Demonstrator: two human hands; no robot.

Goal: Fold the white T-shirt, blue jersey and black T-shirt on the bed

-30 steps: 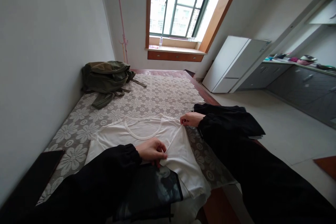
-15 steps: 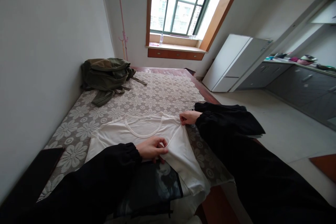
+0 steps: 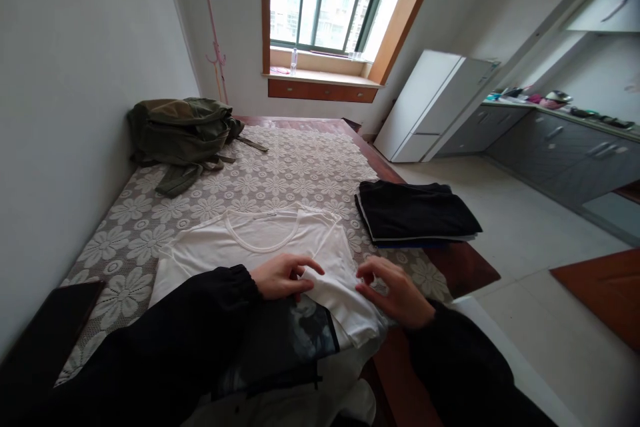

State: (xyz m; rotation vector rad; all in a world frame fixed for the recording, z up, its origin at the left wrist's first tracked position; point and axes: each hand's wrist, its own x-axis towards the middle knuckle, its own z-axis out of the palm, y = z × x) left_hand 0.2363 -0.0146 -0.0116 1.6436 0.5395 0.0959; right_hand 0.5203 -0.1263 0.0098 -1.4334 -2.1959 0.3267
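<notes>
A white T-shirt (image 3: pixel 200 247) with a round neckline and a dark printed panel (image 3: pixel 280 347) lies spread on the lace-covered table (image 3: pixel 285 173). Over its middle, just above the print, is my left hand (image 3: pixel 285 275), thumb and forefinger apart with nothing visible between them. My right hand (image 3: pixel 395 290) hovers at the shirt's right edge by the sleeve, its fingers curved and thumb apart from the forefinger; no cloth shows between them. The sleeve part below my hands is rumpled.
Folded dark clothes (image 3: pixel 415 210) are stacked at the table's right edge. A green backpack (image 3: pixel 183 130) sits at the back left against the wall. A black flat object (image 3: pixel 65 320) lies at the near left. Beyond stand a white fridge (image 3: pixel 425 107) and a pink coat rack (image 3: pixel 210 20).
My right hand has come from the shirt's shoulder down towards me, letting go of the cloth. My left thumb and forefinger have parted. The folded stack is now uncovered, and the view has shifted slightly.
</notes>
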